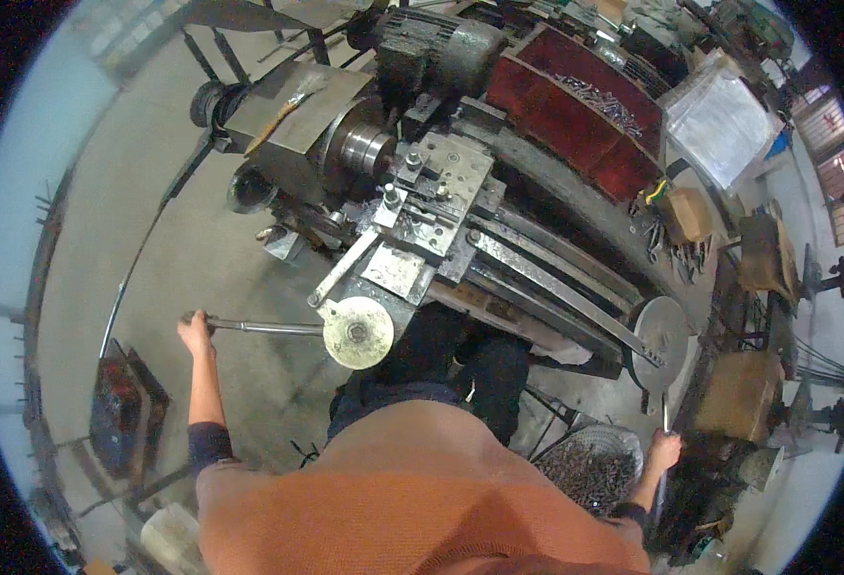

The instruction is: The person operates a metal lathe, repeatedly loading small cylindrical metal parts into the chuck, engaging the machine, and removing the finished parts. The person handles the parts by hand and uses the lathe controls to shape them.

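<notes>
A small metal lathe stands before me. My left hand (195, 332) is closed round the end of a long metal lever (266, 328), which joins a pale round hub (358, 332) on the lathe's near side. Off to the right, my right hand (666, 448) grips a short crank handle (666, 412) below a grey disc handwheel (660, 343). Between the two controls lies the carriage (446, 192) with its clamping bolts. A shiny round chuck (366, 149) faces it from the headstock; whether a workpiece sits there I cannot tell.
A wooden-handled brush (283, 115) lies on the headstock. Behind the bed, a dark red tray (575, 134) holds many small metal pieces. A basket of dark small parts (589, 465) stands near my right arm. Hand tools (690, 254) lie at the right; a dark red box-like thing (120, 412) stands far left.
</notes>
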Tool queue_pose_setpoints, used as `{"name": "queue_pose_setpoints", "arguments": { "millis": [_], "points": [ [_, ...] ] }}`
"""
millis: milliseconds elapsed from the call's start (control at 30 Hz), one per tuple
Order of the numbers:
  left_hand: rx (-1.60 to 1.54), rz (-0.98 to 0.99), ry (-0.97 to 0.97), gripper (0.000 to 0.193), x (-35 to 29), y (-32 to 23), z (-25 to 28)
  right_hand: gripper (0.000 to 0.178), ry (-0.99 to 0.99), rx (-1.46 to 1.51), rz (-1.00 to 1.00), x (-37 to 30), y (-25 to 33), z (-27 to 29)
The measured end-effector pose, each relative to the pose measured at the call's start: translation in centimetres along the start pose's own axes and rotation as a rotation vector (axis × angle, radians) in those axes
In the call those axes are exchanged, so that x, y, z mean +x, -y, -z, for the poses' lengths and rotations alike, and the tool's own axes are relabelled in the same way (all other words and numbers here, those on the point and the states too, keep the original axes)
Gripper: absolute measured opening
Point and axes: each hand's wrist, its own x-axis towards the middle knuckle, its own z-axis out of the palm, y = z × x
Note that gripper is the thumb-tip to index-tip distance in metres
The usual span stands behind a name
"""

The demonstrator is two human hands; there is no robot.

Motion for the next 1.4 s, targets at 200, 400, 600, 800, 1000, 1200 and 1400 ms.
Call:
{"name": "queue_pose_setpoints", "arguments": {
  "millis": [200,400,600,800,1000,1200,1400],
  "points": [
    [0.673,-0.074,0.191,0.028,5.5,1.5,2.9,0.038,0.086,-0.250,-0.048,7.9,2.0,4.1],
    [0.975,-0.586,0.457,0.039,10.1,-0.6,-10.7,0.054,-0.117,-0.258,-0.190,5.9,2.6,1.5],
    [1.206,-0.885,0.565,0.033,11.9,3.0,-20.5,0.063,-0.049,0.132,-0.013,-2.5,4.5,0.6],
    [0.933,-0.675,0.483,0.036,7.7,6.4,-24.6,0.044,0.004,0.314,-0.138,-6.1,6.0,3.1],
    [1.338,-0.842,0.694,0.023,11.6,5.3,-21.1,0.041,-0.072,0.468,-0.035,-2.6,8.3,9.7],
    [1.230,-0.817,0.698,0.025,10.3,3.5,-20.0,0.036,-0.259,0.701,0.415,3.4,20.0,17.6],
    [1.092,-0.744,0.321,0.023,8.6,-11.0,-12.9,0.037,-0.140,1.018,1.114,-2.1,42.4,29.9]
  ]
}}
